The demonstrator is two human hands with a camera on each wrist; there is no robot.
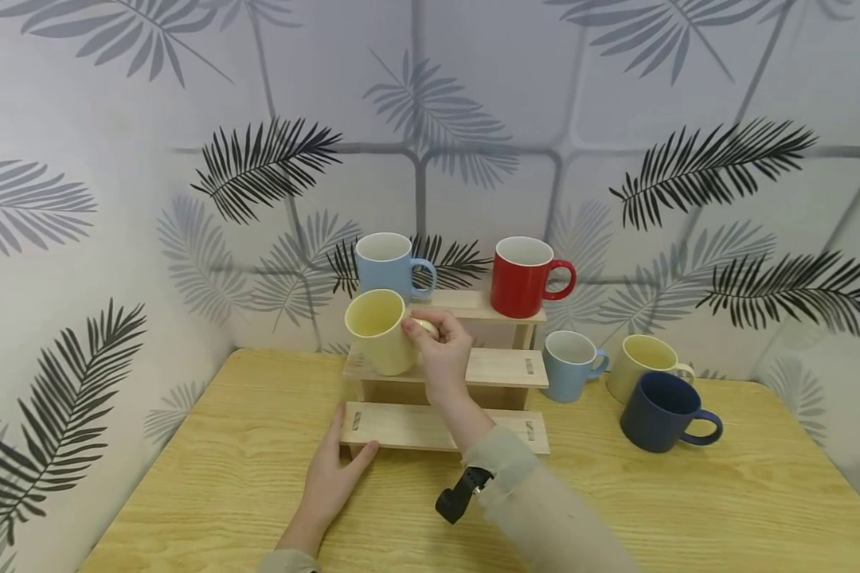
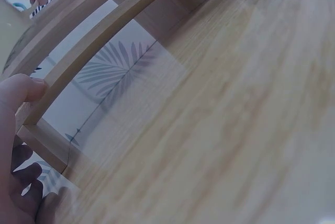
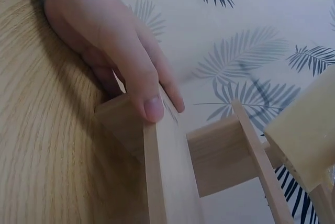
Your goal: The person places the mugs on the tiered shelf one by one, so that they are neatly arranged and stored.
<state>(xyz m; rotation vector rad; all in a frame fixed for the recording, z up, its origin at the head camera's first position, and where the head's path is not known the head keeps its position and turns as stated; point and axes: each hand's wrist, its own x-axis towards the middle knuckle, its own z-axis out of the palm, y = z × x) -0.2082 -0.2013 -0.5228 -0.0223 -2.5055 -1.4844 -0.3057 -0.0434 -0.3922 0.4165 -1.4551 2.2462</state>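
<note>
1. Closest to the head cam: the right sleeve [image 1: 545, 509], cut off by the frame at 5 o'clock, with a black strap [image 1: 459, 495] at the wrist.
2. Right hand [image 1: 444, 350] has its fingers clamped on the handle of a yellow mug [image 1: 383, 342], tipped, mouth toward 11 o'clock, by the left end of the middle shelf [image 1: 502, 366]. Can't tell if the base touches wood.
3. Left hand [image 1: 330, 469], at 7 o'clock, grips the left corner of the lowest shelf [image 1: 401, 426], thumb on the front edge, fingers along the end.
4. Elbow room: tabletop [image 1: 244, 446] spreads wide toward 8 o'clock. Around 3 to 4 it's tighter: small blue mug [image 1: 566, 378] just beside the shelves, then cream mug [image 1: 622, 374] and navy mug [image 1: 652, 418].
5. Up at 12, sky-blue mug [image 1: 383, 270] and red mug [image 1: 516, 282] sit on the top shelf [image 1: 459, 299], gap between.
6. Hidden stuff: yellow mug blocks sky-blue's base, navy overlaps cream. Left wrist view only catches a slice of yellow mug, around 10.
7. Shelves are pale, straight-edged wood; mugs are smooth cylinders; wall [image 1: 487, 79] is leaf-printed.
</note>
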